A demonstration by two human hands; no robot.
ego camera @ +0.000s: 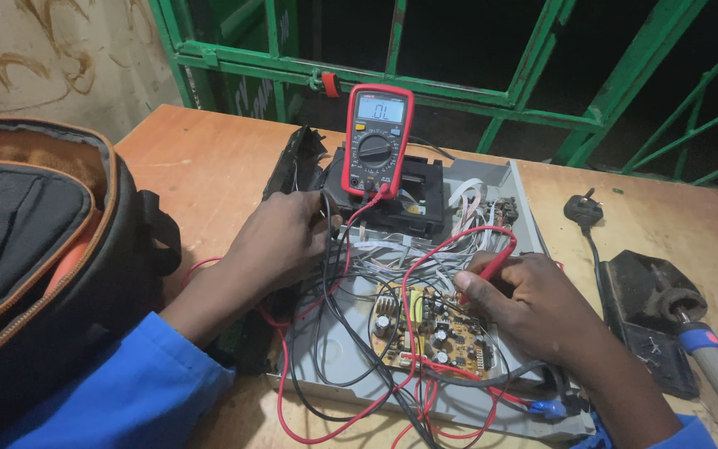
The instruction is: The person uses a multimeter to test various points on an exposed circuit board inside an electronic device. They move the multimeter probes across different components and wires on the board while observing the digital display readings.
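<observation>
The right hand (533, 303) pinched a red test probe (492, 264), its tip set on the brown circuit board (430, 328) inside an opened grey metal chassis (492, 391) on the wooden desk (209, 166). The left hand (280, 241) was closed on black leads at the chassis edge; what its grip enclosed could not be told. A red multimeter (377, 137) stood propped behind, a dark bag (35, 249) lay left, and a soldering iron (712, 353) lay right.

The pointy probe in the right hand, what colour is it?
Red. The thin plastic test probe in the right hand shows best in the head view.
</observation>
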